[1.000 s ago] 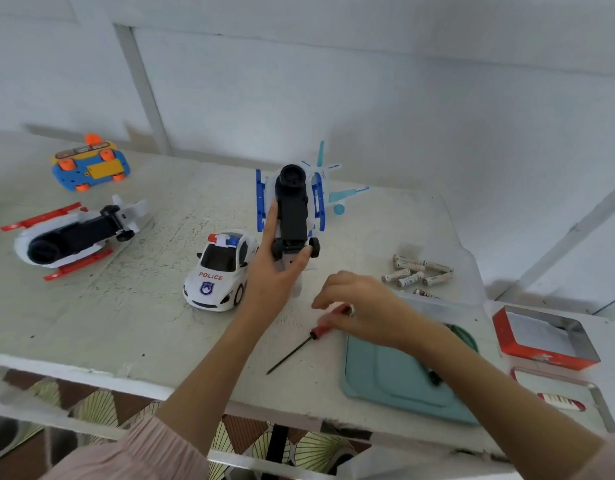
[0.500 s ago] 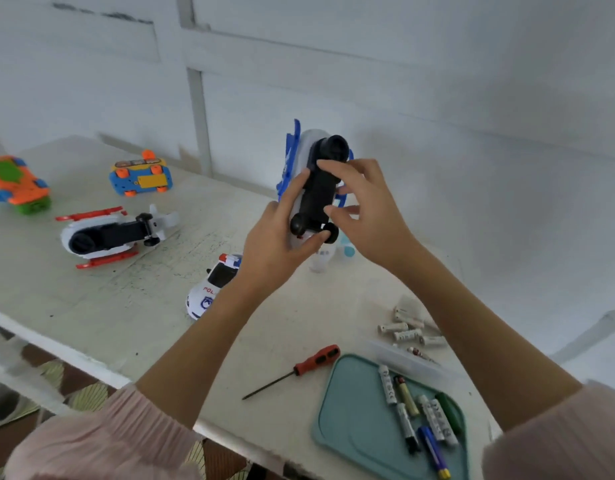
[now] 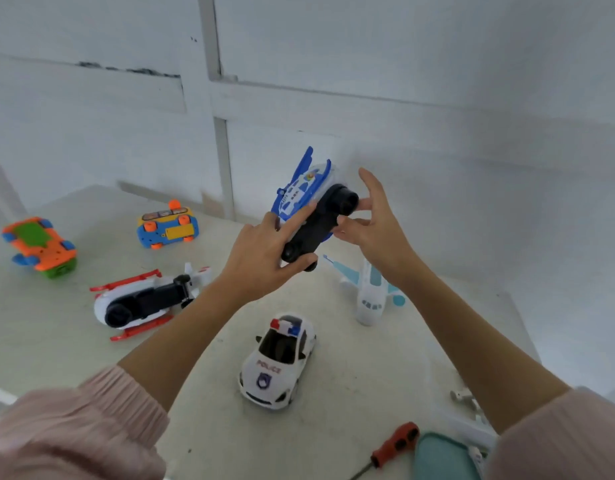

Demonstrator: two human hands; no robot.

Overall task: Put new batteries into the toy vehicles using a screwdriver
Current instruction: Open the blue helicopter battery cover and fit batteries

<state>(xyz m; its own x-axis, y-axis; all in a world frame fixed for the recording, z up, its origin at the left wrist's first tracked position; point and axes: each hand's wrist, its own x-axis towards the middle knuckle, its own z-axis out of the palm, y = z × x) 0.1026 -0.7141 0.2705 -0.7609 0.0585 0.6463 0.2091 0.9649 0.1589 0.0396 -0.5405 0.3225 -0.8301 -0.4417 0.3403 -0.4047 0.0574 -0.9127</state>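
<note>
The blue and white helicopter (image 3: 311,216) is held up in the air over the middle of the worktop (image 3: 351,393), its black underside turned toward the person. The left hand (image 3: 264,258) grips it round the lower end, thumb under the black base; the right hand (image 3: 372,220) lies against the upper end with fingers mostly straight, fingertips touching the black part rather than clasping it. I'd say this is the inspecting step — finding the battery cover and its screw — with no tool in either hand. The screwdriver (image 3: 392,448) lies at the near edge of the worktop, just beside the teal tray (image 3: 441,459); the next move, I judge, calls for freeing the right hand to fetch it while the left keeps the toy steady, underside up.

Of the tray only a corner shows — what it holds I cannot tell. A few loose batteries (image 3: 467,398) lie near the right edge, outside it
</note>
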